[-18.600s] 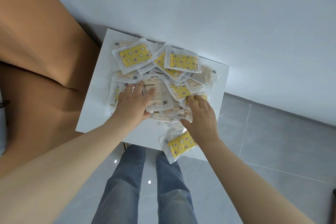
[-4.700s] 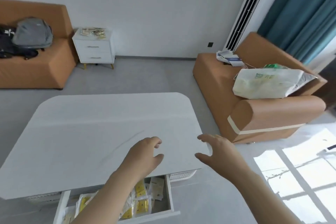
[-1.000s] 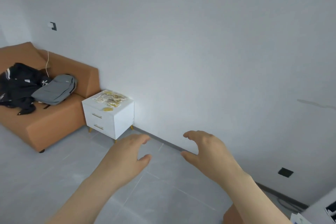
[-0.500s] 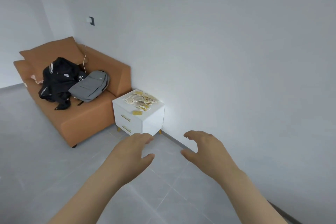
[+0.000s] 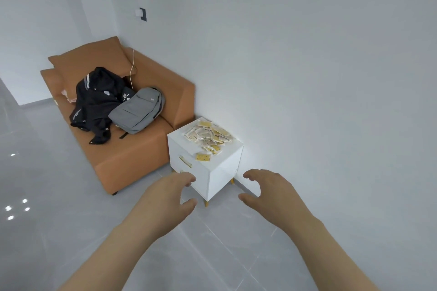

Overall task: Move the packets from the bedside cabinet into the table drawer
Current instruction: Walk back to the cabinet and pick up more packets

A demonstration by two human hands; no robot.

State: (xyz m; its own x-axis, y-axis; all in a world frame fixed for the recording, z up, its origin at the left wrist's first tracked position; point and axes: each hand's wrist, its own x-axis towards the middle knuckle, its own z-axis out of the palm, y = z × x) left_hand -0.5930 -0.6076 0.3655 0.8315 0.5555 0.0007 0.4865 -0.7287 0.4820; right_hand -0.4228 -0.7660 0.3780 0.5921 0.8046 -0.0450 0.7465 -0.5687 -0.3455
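Orange sofa [image 5: 132, 158] sits far left with a black jacket [image 5: 97, 101] and grey backpack [image 5: 137, 113] dumped on it. Right beside it, the white bedside cabinet [image 5: 224, 172] against the wall, packets [image 5: 209, 138] heaped on top, maybe a couple dozen, too small to count. Nearer, left hand [image 5: 168, 198] and right hand [image 5: 272, 194] are both loose and empty, fingers curled.

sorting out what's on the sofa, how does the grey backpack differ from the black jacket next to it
The grey backpack is light grey and keeps a smooth, flat, rounded shape; the black jacket is dark, crumpled and spread out, with pale stripes near its top. The backpack lies nearer the bedside cabinet, the jacket farther from it. Both rest on the orange sofa seat, touching each other.
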